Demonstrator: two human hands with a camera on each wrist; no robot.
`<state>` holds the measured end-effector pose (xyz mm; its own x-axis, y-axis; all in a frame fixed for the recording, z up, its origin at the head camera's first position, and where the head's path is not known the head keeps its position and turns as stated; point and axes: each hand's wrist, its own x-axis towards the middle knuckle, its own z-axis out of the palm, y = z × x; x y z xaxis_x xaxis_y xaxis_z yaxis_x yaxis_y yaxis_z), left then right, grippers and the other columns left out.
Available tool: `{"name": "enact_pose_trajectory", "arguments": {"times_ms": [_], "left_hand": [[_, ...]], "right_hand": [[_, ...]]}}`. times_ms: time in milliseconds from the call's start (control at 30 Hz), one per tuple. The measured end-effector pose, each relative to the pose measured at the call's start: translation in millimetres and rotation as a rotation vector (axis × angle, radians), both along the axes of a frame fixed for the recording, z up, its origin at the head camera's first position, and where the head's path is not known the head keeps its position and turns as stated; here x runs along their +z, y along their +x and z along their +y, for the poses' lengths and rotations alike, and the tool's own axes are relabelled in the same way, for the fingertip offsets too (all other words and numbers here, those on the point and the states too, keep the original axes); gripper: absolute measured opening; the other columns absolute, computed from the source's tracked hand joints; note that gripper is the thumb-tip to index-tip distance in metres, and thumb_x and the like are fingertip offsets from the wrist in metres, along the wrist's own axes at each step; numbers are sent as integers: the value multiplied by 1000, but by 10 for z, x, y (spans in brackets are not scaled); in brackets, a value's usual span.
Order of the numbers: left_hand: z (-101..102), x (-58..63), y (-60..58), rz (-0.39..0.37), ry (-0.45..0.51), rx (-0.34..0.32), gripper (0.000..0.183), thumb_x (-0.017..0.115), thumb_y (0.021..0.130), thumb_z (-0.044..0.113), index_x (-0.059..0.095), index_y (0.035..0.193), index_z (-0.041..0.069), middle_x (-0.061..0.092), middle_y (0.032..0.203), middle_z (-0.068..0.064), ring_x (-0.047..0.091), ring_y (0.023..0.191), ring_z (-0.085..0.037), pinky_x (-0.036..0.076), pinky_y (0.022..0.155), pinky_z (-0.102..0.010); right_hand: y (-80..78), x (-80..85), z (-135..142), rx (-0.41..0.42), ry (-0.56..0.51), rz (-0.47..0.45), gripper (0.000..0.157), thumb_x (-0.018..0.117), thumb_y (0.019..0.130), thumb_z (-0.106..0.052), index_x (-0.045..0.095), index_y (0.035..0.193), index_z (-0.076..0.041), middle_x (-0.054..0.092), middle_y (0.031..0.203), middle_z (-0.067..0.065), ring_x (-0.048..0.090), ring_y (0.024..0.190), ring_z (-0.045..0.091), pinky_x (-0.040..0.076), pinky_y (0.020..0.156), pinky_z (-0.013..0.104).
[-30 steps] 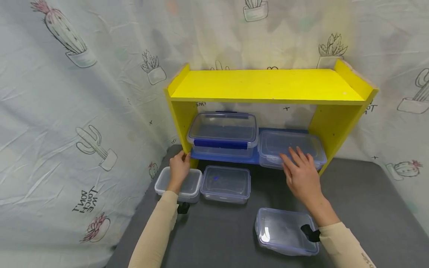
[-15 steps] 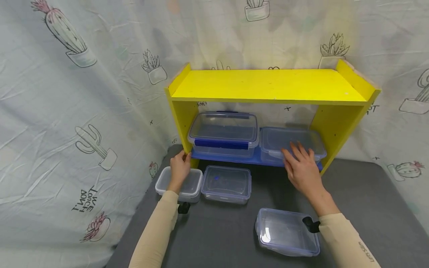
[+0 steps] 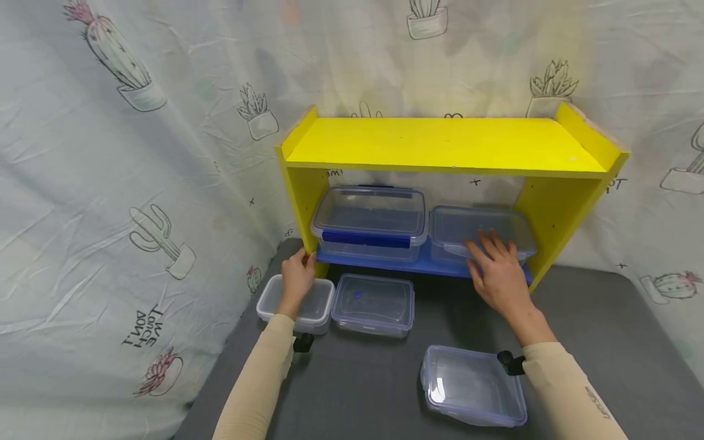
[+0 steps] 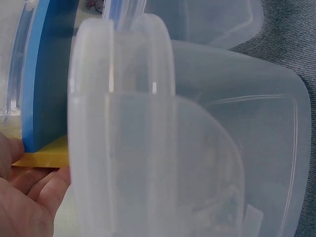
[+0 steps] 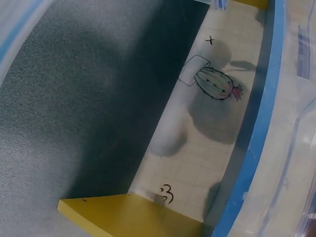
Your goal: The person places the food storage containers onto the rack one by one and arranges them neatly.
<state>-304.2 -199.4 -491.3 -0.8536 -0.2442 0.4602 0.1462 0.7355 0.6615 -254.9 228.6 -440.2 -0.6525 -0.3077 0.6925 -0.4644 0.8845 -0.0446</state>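
Note:
My left hand (image 3: 297, 281) grips the front edge of the left side panel (image 3: 301, 208) of a yellow shelf unit; its fingers curl round the yellow edge in the left wrist view. With fingers spread, my right hand (image 3: 502, 284) rests on the front of a clear lidded food container (image 3: 459, 221), which sits on the right part of the blue shelf board (image 3: 379, 262). To its left on the board stands a taller clear container (image 3: 368, 211) with a dark blue clip. Out of the right wrist view, my right hand shows only in the head view.
On the dark grey table stand a white-rimmed container (image 3: 316, 302) below my left hand, a clear container (image 3: 374, 299) beside it, and another container (image 3: 473, 385) near my right forearm. The yellow top shelf (image 3: 440, 142) overhangs the board. A cactus-print curtain (image 3: 209, 122) hangs behind.
The right container has slid back into the shelf under my right hand, baring more of the blue board's front edge. My left hand keeps its grip on the side panel.

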Motion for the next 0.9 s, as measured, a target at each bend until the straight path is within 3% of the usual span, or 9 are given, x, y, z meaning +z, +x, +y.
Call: {"name": "enact_pose_trajectory", "arguments": {"times_ms": [400, 667, 800, 900], "left_hand": [[21, -10, 4, -3, 0, -3, 17, 64, 94, 20, 69, 90, 5, 67, 70, -10, 53, 57, -22, 39, 54, -30], [4, -21, 25, -3, 5, -7, 18, 63, 94, 20, 68, 88, 5, 67, 69, -11, 53, 56, -22, 39, 53, -29], [-12, -13, 11, -1, 6, -5, 18, 63, 94, 20, 68, 88, 4, 67, 69, -12, 53, 57, -23, 39, 53, -30], [-22, -4, 0, -9, 3, -7, 19, 62, 95, 21, 68, 89, 4, 67, 70, -12, 54, 58, -24, 39, 53, -31]], "right_hand": [[-54, 28, 63, -4, -43, -49, 46, 74, 79, -17, 63, 122, -7, 57, 132, 27, 47, 126, 50, 33, 99, 69], [15, 74, 104, 32, -115, 88, 41, 64, 82, -20, 66, 118, -2, 59, 130, 26, 50, 124, 48, 40, 99, 63], [52, 118, 90, 52, -166, 152, 36, 59, 85, -22, 69, 111, 0, 67, 118, 21, 62, 109, 42, 49, 88, 58], [95, 134, 91, 71, -158, 166, 33, 59, 84, -22, 72, 106, -1, 72, 104, 19, 68, 90, 38, 54, 73, 52]]}}
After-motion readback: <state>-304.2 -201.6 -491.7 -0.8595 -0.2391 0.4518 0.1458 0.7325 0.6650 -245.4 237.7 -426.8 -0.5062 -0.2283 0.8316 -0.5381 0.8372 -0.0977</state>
